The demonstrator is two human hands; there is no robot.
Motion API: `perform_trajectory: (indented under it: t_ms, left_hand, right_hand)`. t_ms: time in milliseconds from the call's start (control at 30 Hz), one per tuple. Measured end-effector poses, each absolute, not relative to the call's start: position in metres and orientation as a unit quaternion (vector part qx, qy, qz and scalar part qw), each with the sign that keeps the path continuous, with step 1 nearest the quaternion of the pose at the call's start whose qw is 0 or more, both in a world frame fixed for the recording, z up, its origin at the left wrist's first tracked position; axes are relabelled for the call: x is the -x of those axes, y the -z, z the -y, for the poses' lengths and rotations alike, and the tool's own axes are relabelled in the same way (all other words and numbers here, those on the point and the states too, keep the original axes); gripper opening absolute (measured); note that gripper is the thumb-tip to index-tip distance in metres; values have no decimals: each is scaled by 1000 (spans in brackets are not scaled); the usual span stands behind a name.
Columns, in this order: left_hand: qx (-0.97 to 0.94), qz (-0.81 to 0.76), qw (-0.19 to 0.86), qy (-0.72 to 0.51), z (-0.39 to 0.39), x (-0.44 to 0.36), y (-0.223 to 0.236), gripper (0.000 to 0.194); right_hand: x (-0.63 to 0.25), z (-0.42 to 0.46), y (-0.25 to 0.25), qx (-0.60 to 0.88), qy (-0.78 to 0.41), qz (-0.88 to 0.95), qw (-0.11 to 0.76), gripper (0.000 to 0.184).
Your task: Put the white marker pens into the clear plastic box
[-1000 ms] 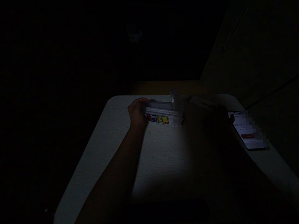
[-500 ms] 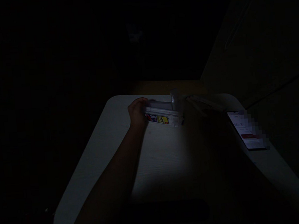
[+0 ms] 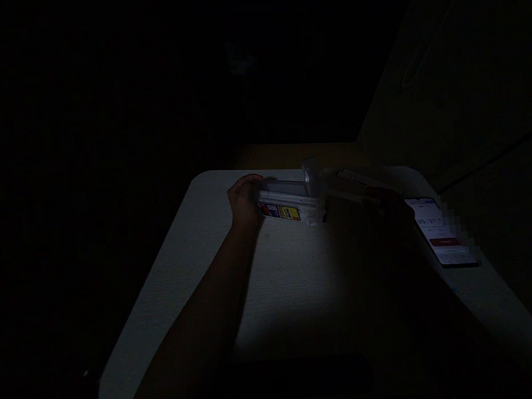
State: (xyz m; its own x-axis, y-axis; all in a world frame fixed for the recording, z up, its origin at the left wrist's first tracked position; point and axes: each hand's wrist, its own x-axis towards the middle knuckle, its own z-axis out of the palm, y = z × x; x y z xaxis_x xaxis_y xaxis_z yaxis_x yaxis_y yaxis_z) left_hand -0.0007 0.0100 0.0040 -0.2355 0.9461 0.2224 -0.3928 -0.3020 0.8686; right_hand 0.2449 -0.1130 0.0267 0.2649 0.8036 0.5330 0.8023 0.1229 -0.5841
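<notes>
- Since a moment ago, the right hand [image 3: 390,206] has shifted in the gloom, and a thin pale strip [image 3: 346,195] by its fingers now points more towards the plastic box [image 3: 289,200]; the left hand [image 3: 244,200] has stayed put.
- From where I'm standing, that left hand is clamped round the left end of the box, fingers curled over the top.
- It sits over the far part of the white table [image 3: 175,282], its label [image 3: 279,211] blue and yellow, a clear flap [image 3: 309,174] sticking up near its right end.
- As for the right hand, it's too dark and blurred to tell whether its fingers are apart or pinching the strip.
- Just beside it, to the right, a lit phone [image 3: 441,234] rests on the table.
</notes>
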Motion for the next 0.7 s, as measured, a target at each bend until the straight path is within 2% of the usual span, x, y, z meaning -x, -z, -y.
perform_trajectory:
  t_ms: [67, 233, 467, 700]
  left_hand:
    - [-397, -344, 472, -708, -12, 1, -2, 17]
    - [-397, -350, 461, -712, -14, 3, 2, 19]
    - [-394, -349, 467, -711, -12, 2, -2, 18]
    - [-397, -354, 469, -705, -13, 2, 0, 19]
  right_hand:
    - [-244, 111, -26, 674, 30, 563, 478, 31]
    - [-236, 112, -34, 577, 65, 405, 706, 37]
    - [-234, 119, -43, 547, 67, 357, 755, 29]
    - [-230, 112, -38, 536, 93, 400, 737, 21]
